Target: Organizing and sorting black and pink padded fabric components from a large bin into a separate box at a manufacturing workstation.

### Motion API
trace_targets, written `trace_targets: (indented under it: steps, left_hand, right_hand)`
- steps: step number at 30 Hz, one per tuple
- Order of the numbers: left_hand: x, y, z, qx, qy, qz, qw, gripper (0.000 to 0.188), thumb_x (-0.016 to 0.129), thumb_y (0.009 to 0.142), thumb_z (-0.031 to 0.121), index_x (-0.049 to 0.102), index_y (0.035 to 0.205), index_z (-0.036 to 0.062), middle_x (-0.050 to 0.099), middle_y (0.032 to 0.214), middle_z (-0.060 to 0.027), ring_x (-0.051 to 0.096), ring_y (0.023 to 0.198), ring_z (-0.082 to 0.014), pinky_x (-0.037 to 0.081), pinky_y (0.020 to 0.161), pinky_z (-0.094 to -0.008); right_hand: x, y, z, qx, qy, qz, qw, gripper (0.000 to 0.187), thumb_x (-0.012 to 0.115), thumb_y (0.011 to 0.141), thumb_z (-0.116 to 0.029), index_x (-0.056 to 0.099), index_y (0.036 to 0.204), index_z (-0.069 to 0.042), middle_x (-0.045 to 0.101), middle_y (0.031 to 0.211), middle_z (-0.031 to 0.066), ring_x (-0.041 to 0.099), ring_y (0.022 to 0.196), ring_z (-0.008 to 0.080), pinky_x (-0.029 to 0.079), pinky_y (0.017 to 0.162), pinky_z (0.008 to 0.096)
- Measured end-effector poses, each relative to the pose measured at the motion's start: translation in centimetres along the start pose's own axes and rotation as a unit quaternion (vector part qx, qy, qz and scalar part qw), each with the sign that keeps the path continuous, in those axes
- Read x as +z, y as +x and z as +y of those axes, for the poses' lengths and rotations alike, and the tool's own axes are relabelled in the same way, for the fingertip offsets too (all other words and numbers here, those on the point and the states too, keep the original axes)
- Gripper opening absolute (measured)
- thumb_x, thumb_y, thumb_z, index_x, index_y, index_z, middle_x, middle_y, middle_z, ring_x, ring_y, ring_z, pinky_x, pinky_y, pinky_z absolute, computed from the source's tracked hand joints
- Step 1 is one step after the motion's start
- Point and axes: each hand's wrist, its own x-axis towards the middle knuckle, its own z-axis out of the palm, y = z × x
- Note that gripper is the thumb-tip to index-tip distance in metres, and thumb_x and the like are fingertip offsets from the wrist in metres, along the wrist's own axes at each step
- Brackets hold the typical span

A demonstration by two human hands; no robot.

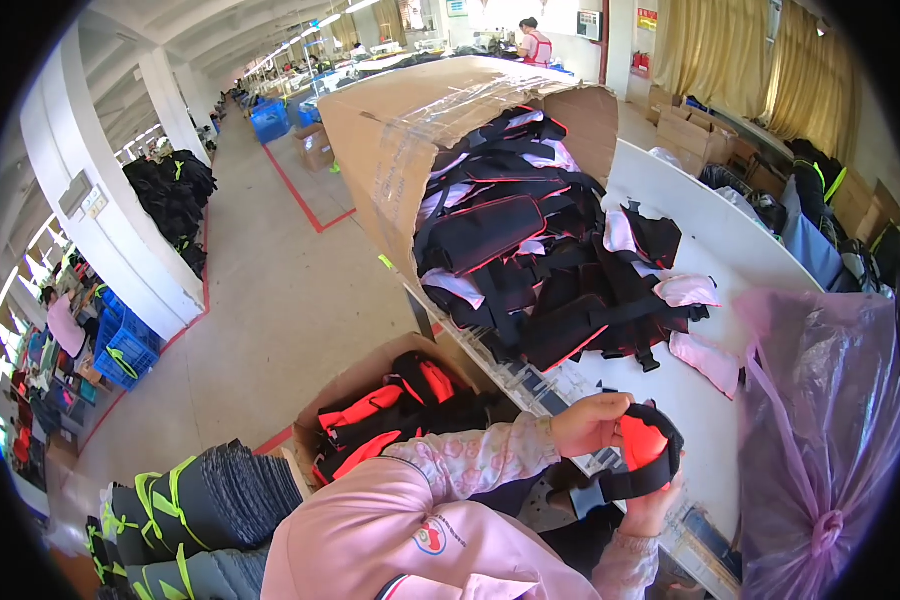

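Close to my body, at the front edge of the white table [705,430], both hands hold a padded black strap piece [645,442] with a bright orange-red inner face. My left hand [588,424] grips its upper left edge between thumb and fingers. Around its lower right side my right hand [652,512] is closed, partly hidden by the black band. A loose strap end hangs toward the lower left. Just beyond lies a heap of black padded pieces [485,232] with red edging and pale pink parts, spilling from a large cardboard box [380,140] tipped on its side.
At the right, a tied purple plastic bag [820,430] borders the table. Left of the table, a cardboard carton [375,358] holds red and black pieces. Bundled dark sheets [215,495] with yellow-green ties lie lower left. A white pillar [90,200] and blue crates [125,340] stand farther left.
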Motion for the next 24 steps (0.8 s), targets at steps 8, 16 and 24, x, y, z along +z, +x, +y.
trace_targets:
  steps: [8,16,24]
  left_hand:
    - [-1.4,0.1,1.1,0.211,0.140,0.207,0.945,0.019,0.044,0.096,0.024,0.051,0.090,0.0070,0.056,0.087,-0.0016,0.055,0.083,-0.0113,0.045,0.078,-0.0284]
    - [-3.4,-0.1,2.2,0.312,0.804,0.095,0.497,0.024,0.060,0.088,0.017,0.053,0.105,0.0016,0.053,0.097,-0.0129,0.055,0.084,-0.0203,0.043,0.075,-0.0270]
    - [-6.7,-2.9,0.4,0.010,0.596,0.196,0.779,0.025,0.058,0.090,0.024,0.054,0.101,0.0019,0.056,0.091,-0.0054,0.053,0.081,-0.0109,0.044,0.072,-0.0242]
  right_hand:
    - [3.3,0.4,2.6,0.227,-0.042,-0.036,0.972,0.040,0.051,0.093,-0.034,0.050,0.120,-0.004,0.058,0.094,0.0005,0.053,0.086,0.0116,0.042,0.078,0.0265]
    - [1.6,0.4,5.5,-0.008,-0.402,0.112,0.909,0.030,0.060,0.088,-0.019,0.045,0.109,-0.002,0.055,0.076,0.0012,0.054,0.058,0.0120,0.046,0.053,0.0285]
    - [0.7,-0.3,6.8,-0.155,-0.707,-0.021,0.689,0.059,0.065,0.082,-0.033,0.040,0.116,0.007,0.060,0.064,0.0239,0.060,0.056,0.0396,0.047,0.047,0.0442]
